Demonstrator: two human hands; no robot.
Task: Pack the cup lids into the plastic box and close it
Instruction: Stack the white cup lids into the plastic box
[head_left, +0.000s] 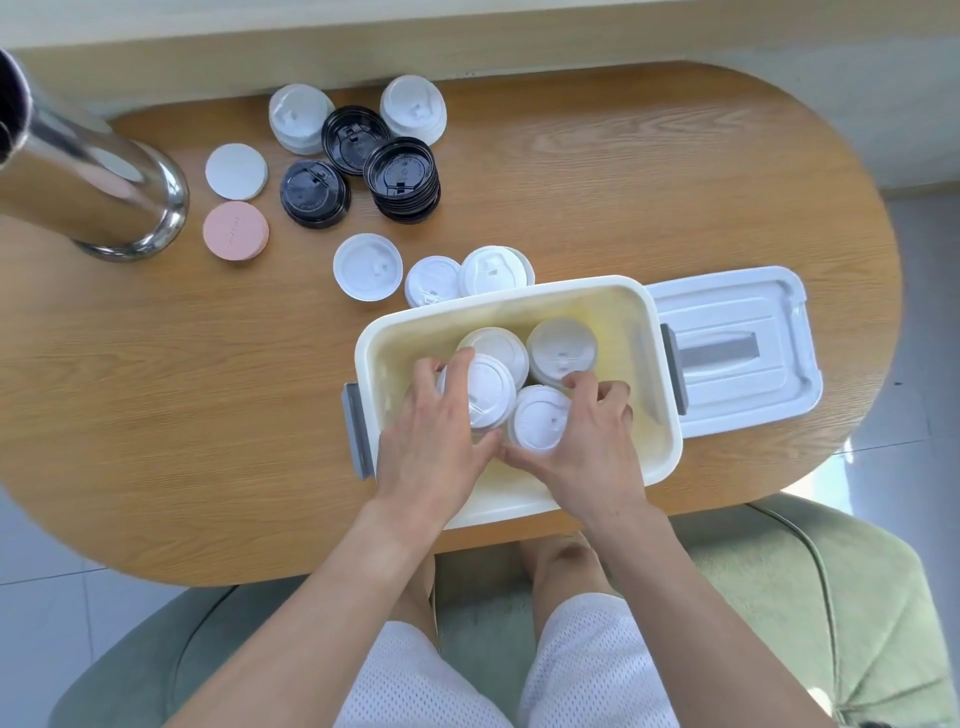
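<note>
An open white plastic box (519, 301) sits at the table's near edge and holds several white cup lids. My left hand (434, 431) grips a stack of white lids (488, 387) inside the box. My right hand (592, 441) holds another white lid stack (537, 423) beside it. Two more white lids (561, 351) lie further back in the box. The box's white cover (737, 343) lies flat to the right. Behind the box lie white lids (368, 266), black lid stacks (402, 179), more white lids (413, 106), one flat white lid (236, 170) and a pink lid (235, 230).
A shiny metal cylinder (88, 171) stands at the table's left. The wooden oval table (649, 182) has bare surface at the right back and left front. A green upholstered seat (810, 613) is below me, with my knees under the table edge.
</note>
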